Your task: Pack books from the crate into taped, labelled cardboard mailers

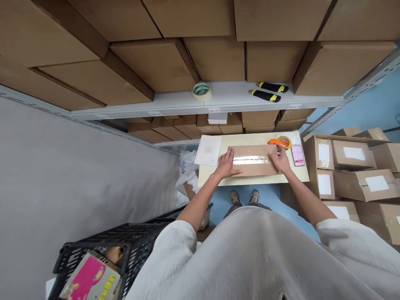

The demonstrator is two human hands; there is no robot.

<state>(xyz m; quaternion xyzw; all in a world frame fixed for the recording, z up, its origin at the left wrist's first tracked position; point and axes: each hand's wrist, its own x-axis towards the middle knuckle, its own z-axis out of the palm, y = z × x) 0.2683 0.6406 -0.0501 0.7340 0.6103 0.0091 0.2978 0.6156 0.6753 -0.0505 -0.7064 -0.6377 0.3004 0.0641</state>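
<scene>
A flat brown cardboard box lies on a small cream table, with a shiny strip of clear tape along its top. My left hand rests flat on the box's left end, fingers stretched out. My right hand presses on the box's right end, fingers spread on the cardboard. Just behind my right hand sits an orange tape dispenser with a roll of tape.
A white sheet and a pink item lie on the table. The shelf above holds a tape roll, two black-and-yellow knives and many cartons. Taped boxes stack at right. A black crate stands at lower left.
</scene>
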